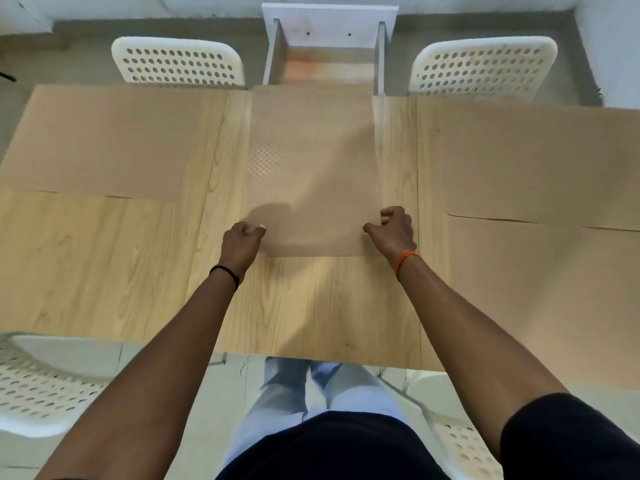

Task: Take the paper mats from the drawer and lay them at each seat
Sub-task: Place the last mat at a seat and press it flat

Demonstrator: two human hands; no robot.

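Overhead view from the head camera. We see a light wood-grain bench (311, 306) with three brown paper mats already lying flat on it: one at the far left (104, 140), one at the far right (526, 157), and one at the near right (540, 289), whose far edge meets or slightly overlaps the near edge of the far-right mat. A fourth paper mat (311, 174) lies along the middle of the bench, blurred, its far end reaching the far edge of the bench below the open drawer (327, 60). We note a patch of fine dotted texture on its left part.

The left hand (240, 242) is clenched on the near left corner of this middle mat, fingers curled around its edge. The right hand (393, 230) is likewise closed on the near right corner. We see a black band on the left wrist and an orange band (407, 261) on the right wrist.

White perforated chairs stand at the far left (176, 62), far right (485, 64), near left (38, 386) and near right (464, 448) of the bench. The drawer, pulled out, sits between the two far chairs; we cannot tell what it contains.
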